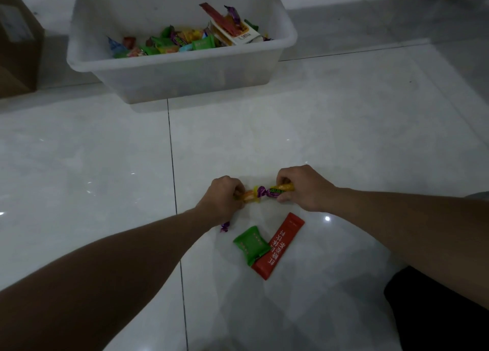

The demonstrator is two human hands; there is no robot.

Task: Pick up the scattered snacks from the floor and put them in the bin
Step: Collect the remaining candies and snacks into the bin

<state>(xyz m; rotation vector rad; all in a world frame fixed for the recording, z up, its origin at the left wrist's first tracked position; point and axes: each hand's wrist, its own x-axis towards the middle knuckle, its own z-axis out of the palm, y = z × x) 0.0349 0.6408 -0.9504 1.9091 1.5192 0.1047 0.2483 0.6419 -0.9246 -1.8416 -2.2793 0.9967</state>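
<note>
My left hand curls round an orange-yellow wrapped candy low over the floor. My right hand grips a purple twist-wrapped candy together with a yellow wrapper. Below the left wrist a purple wrapper end pokes out on the tile. A green packet lies closer to me, overlapping a long red sachet with white characters. The translucent white bin stands further away, holding several coloured snacks.
A brown cardboard box stands at the far left beside the bin. The floor is glossy white tile with dark grout lines. A dark clothed leg fills the lower right corner.
</note>
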